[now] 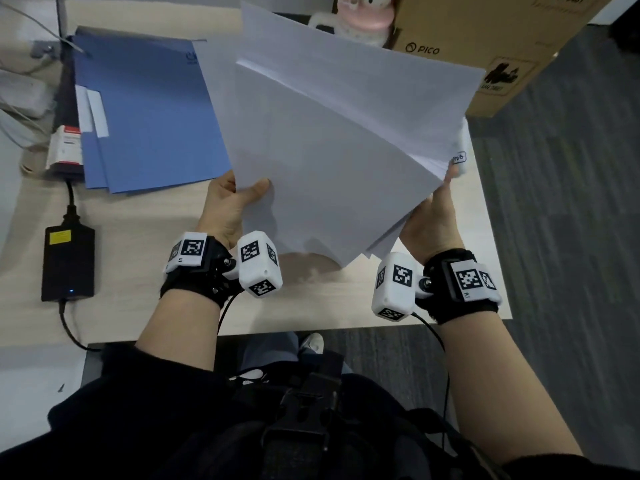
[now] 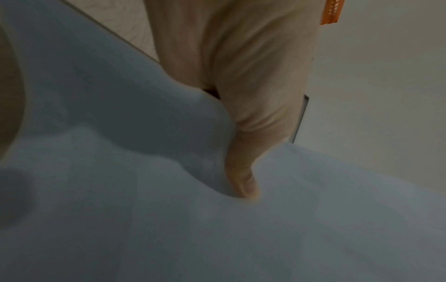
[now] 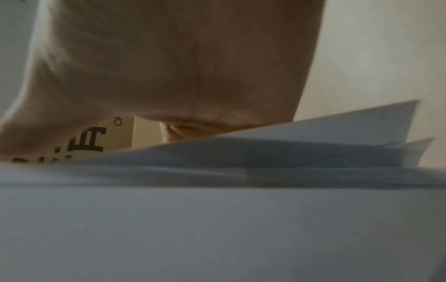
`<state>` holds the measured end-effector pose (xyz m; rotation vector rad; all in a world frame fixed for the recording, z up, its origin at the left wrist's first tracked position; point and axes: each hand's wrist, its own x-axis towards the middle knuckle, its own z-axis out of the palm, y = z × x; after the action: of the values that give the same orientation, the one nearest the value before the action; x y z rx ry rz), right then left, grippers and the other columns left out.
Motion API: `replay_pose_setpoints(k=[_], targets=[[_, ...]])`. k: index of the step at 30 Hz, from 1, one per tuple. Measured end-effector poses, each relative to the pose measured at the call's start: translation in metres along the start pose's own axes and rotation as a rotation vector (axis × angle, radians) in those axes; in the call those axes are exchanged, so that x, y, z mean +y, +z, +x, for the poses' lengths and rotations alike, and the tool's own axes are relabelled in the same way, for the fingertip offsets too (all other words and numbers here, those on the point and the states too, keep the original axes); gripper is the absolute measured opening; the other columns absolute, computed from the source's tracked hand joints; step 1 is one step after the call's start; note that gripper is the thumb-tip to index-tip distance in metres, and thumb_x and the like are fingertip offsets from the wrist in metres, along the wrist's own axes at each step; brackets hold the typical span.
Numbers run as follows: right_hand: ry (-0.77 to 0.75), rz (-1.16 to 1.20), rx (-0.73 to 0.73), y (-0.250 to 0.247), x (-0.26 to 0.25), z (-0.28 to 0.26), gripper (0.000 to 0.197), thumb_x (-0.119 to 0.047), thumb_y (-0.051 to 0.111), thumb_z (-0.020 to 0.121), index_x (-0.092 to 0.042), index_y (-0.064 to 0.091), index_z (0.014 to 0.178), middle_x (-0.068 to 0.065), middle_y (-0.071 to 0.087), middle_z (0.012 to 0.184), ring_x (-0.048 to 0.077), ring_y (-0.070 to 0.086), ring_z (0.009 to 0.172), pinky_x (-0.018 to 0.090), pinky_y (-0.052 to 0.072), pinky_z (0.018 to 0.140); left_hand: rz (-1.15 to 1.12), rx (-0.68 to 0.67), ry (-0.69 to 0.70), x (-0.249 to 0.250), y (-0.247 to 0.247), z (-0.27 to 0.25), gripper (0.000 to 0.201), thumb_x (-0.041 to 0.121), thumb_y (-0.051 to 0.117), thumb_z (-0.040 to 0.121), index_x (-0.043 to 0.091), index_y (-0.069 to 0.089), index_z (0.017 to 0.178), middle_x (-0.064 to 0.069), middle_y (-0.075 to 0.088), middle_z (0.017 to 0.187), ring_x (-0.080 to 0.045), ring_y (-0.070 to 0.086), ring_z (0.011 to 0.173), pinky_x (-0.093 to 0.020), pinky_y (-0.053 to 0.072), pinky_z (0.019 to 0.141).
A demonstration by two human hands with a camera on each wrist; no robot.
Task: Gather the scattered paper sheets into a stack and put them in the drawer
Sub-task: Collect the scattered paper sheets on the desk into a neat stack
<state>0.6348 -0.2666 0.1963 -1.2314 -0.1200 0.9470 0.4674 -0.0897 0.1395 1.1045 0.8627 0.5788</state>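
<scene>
A loose, uneven stack of white paper sheets [image 1: 332,143] is lifted above the desk, tilted, with corners fanning out. My left hand [image 1: 235,199] grips its left lower edge, thumb on top. My right hand [image 1: 433,216] holds the right lower edge, thumb lying along the sheets. In the left wrist view the thumb [image 2: 241,181] presses into the bent paper [image 2: 169,219]. The right wrist view shows the fanned sheet edges [image 3: 313,148] below the palm [image 3: 169,66]. No drawer is in view.
Blue folders [image 1: 145,112] lie on the light wood desk [image 1: 138,237] at the left. A black power adapter [image 1: 67,263] with cable sits near the left edge. A cardboard box [image 1: 485,46] and a pink-and-white toy [image 1: 360,15] stand at the back. Grey carpet lies to the right.
</scene>
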Motion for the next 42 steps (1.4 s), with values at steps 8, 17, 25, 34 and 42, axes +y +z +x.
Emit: replay_pose_setpoints(k=[8,17,25,34,42], targets=[[-0.191,-0.384,-0.267,-0.01,0.021,0.003,0.032,-0.004,0.074,0.065,-0.018,0.067,0.093,-0.009,0.074,0.086,0.008,0.069,0.086,0.022,0.053,0.075,0.02,-0.017,0.05,-0.01,-0.005,0.001,0.015,0.002,0.059,0.087,0.014,0.065,0.092,0.008,0.074,0.082,-0.013,0.069,0.081,-0.029,0.055,0.079],[-0.259,-0.296,-0.167,0.014,0.033,0.0,0.029,0.017,0.062,0.077,-0.01,0.065,0.086,-0.01,0.073,0.075,0.006,0.068,0.074,0.021,0.053,0.067,0.172,-0.079,0.122,0.015,-0.016,0.001,0.041,0.003,0.064,0.081,0.012,0.043,0.114,0.004,0.061,0.106,-0.003,0.062,0.094,-0.018,0.05,0.079],[-0.236,-0.315,-0.209,0.022,0.027,0.003,0.029,-0.001,0.071,0.066,-0.014,0.067,0.091,-0.005,0.072,0.087,0.012,0.067,0.085,0.026,0.054,0.076,0.208,0.039,0.221,0.05,-0.019,-0.009,0.052,0.007,0.07,0.068,0.011,0.042,0.111,-0.001,0.063,0.105,-0.009,0.065,0.095,-0.024,0.051,0.082],[-0.211,-0.332,-0.151,0.021,0.031,0.005,0.028,-0.005,0.076,0.063,-0.003,0.069,0.09,-0.005,0.074,0.081,0.014,0.068,0.079,0.024,0.052,0.07,0.304,0.061,0.221,0.051,-0.023,-0.036,0.06,0.001,0.07,0.076,0.003,0.036,0.126,-0.006,0.057,0.119,-0.005,0.058,0.107,-0.021,0.048,0.094],[-0.226,-0.238,-0.101,0.041,0.032,-0.007,0.03,0.0,0.076,0.056,-0.01,0.069,0.083,-0.004,0.074,0.078,0.016,0.067,0.076,0.03,0.054,0.069,0.279,0.097,0.181,0.053,-0.027,-0.052,0.054,0.007,0.069,0.082,-0.001,0.043,0.128,-0.004,0.063,0.117,-0.007,0.062,0.105,-0.02,0.05,0.089]])
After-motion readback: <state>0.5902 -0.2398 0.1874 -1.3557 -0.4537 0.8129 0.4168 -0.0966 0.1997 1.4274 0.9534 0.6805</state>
